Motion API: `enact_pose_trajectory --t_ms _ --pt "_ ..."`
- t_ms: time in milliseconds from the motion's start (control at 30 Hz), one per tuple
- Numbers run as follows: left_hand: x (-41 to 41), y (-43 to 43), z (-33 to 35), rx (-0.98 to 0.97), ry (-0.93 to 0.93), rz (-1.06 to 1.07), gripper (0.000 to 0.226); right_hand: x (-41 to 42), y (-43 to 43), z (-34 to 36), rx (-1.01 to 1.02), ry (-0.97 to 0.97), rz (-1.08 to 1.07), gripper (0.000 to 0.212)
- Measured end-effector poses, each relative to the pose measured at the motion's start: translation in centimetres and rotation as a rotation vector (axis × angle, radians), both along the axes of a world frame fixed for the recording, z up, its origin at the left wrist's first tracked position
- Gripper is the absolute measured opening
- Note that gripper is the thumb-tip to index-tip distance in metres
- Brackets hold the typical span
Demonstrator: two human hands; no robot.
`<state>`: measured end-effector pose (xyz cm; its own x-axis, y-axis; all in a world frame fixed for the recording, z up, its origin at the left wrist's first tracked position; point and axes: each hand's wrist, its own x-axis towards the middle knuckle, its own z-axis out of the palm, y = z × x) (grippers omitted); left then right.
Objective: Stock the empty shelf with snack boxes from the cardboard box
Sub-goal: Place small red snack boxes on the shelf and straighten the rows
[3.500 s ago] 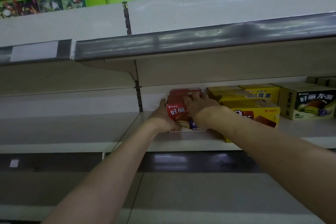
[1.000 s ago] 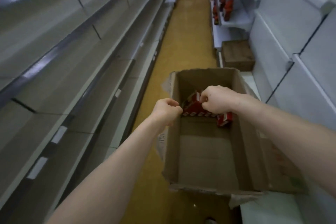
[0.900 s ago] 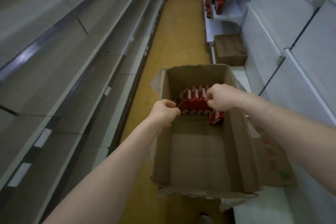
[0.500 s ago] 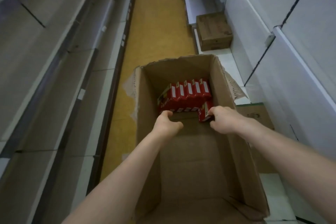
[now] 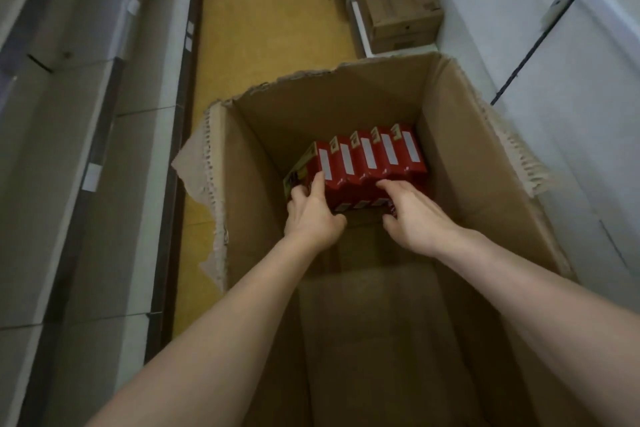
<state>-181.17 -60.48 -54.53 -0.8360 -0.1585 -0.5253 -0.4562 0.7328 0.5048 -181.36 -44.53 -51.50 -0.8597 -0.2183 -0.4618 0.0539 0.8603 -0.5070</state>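
- The boxes look like thin printed card: light, fairly stiff on the edges, soft on the broad faces, and smooth enough to slide against each other.
- They stand on edge in a tight row, so I'd judge them best lifted as a block, squeezed from the two outer faces. Press too lightly and the middle ones may drop out; press too hard and the end faces may dent.
- Your left hand grips the left end of the row. The forefinger lies over the top of the end box, the other fingers wrap its outer face and the thumb sits on the near side.
- Your right hand is spread, its fingers fairly straight on the near top edge of the row's right part. It has no clasp on anything yet.
- The row lies just beyond both sets of fingertips, against the far wall of the carton and deep inside it.
- One more red box seems to lie flat under your right palm.
- The shelf runs off to the left of your left arm.
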Motion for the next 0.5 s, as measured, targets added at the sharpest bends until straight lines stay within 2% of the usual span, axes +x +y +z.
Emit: enact_pose_trajectory --t_ms 167,267,400,500 --pt "-2.4 -0.4 -2.7 -0.31 0.023 -0.34 0.082 -2.5 -3.6 -2.1 -0.088 0.017 0.014 0.06" --pt "-2.6 -1.1 -3.9 -0.465 -0.032 -0.449 0.083 -3.7 -4.9 -3.2 -0.096 -0.025 -0.01 0.058" --pt "-1.8 -0.9 -4.7 -0.511 0.116 -0.375 0.074 -4.8 -6.2 -4.2 -0.038 -0.025 -0.057 0.047" --pt "-2.1 -0.8 -4.8 -0.493 0.229 -0.241 0.062 -5.6 -6.9 -4.2 0.033 -0.028 -0.072 0.048"
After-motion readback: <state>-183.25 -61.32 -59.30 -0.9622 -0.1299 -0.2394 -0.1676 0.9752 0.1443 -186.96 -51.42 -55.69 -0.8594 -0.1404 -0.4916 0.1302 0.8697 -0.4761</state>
